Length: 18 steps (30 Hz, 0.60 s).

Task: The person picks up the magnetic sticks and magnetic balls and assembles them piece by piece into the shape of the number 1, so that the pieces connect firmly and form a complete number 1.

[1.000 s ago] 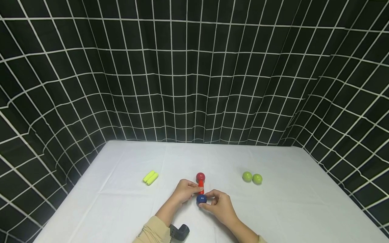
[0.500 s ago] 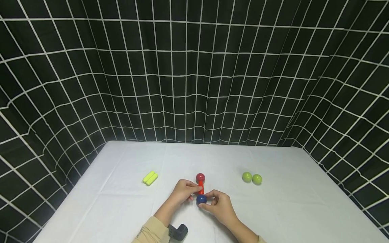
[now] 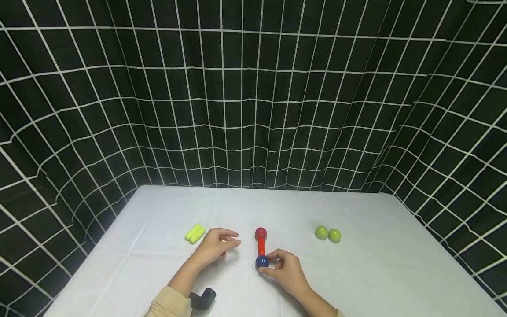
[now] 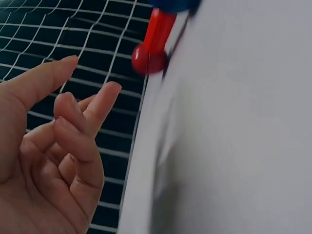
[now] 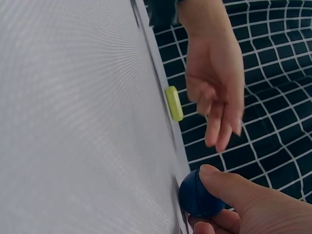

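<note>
A red ball (image 3: 260, 233), a red stick (image 3: 261, 246) and a blue ball (image 3: 262, 263) stand in a line at the middle of the table, the stick between the two balls. My right hand (image 3: 288, 270) pinches the blue ball between thumb and fingers, as the right wrist view also shows at the blue ball (image 5: 197, 195). To the left of the stick, my left hand (image 3: 215, 246) hovers apart from it with loosely bent fingers and holds nothing. In the left wrist view the red ball (image 4: 148, 59) lies beyond the fingertips.
Two yellow-green sticks (image 3: 196, 234) lie side by side just beyond my left hand. Two green balls (image 3: 328, 234) sit together at the right. A white cloth (image 3: 368, 264) covers the table, and a dark gridded curtain (image 3: 253, 97) rises behind it.
My left hand has let go of the red stick and moved left, away from it. My right hand stays on the blue ball, and the line of pieces keeps its place.
</note>
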Each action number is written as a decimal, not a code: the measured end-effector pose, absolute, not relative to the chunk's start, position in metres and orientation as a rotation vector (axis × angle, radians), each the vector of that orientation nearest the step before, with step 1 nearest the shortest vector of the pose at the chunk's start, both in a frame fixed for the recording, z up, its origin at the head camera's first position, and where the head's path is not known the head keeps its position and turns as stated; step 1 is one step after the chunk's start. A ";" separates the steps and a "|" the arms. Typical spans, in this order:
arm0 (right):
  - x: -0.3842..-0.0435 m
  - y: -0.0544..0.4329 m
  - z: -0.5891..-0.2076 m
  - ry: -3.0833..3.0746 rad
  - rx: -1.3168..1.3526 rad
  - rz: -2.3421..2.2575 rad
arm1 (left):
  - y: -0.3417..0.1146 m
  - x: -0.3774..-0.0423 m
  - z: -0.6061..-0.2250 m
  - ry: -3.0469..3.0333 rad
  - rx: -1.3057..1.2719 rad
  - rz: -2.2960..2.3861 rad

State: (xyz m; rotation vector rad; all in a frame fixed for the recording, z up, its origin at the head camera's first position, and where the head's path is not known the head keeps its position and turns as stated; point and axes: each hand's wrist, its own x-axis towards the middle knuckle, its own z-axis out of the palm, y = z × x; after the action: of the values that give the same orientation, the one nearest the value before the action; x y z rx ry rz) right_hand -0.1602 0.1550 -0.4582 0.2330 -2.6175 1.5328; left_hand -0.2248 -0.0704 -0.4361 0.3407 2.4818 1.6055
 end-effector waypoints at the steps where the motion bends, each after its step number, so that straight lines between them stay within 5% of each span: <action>1: -0.160 0.155 -0.458 -2.619 0.231 1.537 | -0.076 -0.224 -0.435 2.506 0.347 1.596; 18: -0.160 0.157 -0.459 -2.624 0.244 1.528 | -0.156 -0.218 -0.433 2.906 0.245 1.361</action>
State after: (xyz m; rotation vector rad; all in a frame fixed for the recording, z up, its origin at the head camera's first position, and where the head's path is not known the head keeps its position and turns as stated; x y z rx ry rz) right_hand -0.1603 0.1566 -0.4587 0.2443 -2.6238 1.5276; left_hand -0.2180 -0.1561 -0.4329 0.2454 2.9058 1.3607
